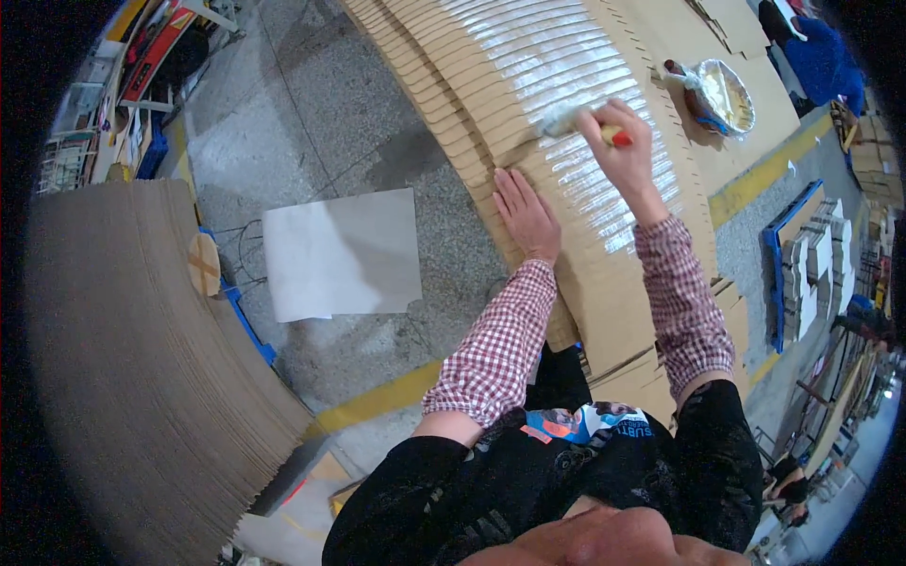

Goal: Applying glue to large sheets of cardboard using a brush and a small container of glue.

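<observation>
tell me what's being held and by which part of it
The right grip holds a brush by its handle; the left grip rests on the cardboard, holding nothing.

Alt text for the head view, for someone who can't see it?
A person's right hand holds a brush at overlapping cardboard sheets with glossy streaks; the left hand rests on their left edge. A plastic-lined bowl sits to the right.

Overlapping brown cardboard sheets (604,292): matt; glossy, wet-looking along a coated band (528,42). Rounded brown bowl (696,106): shiny clear plastic film (750,115) at rim. White rectangular sheet (340,255): smooth, matt, paper-like. Red-and-white checked sleeves (500,330): crinkled cloth.
</observation>
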Demonstrator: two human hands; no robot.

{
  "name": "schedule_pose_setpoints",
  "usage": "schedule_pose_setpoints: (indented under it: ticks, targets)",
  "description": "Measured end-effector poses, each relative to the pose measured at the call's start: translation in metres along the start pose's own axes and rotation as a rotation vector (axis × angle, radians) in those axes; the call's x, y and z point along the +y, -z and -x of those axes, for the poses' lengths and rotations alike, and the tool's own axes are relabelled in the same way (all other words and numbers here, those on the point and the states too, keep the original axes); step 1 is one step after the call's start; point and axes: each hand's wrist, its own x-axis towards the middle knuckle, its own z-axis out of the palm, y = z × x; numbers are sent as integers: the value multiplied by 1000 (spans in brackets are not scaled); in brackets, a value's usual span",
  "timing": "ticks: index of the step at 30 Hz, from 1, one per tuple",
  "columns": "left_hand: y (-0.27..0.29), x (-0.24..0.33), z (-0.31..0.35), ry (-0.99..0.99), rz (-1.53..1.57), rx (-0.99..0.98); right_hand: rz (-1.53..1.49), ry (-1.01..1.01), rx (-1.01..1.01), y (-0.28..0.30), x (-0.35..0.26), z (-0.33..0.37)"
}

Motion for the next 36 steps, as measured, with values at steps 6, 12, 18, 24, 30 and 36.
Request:
schedule_pose_setpoints:
  ticks: [6,12,18,24,30,36]
  targets:
    - [-4,0,-2,14,56,7,4,38,-121,5,33,35]
    - [13,-9,-3,20,44,52,-17,-36,-75,24,13,35]
    - [1,-5,-4,-8,36,67,-89,46,86,-39,35,-54]
    - [5,-17,-1,-10,-40,90,-22,11,-212,21,45,48]
    - [10,-5,2,-5,-101,95,-272,-290,-38,106,82,29]
    - [8,-8,2,-4,-67,77,-463,-352,180,59,140,-95]
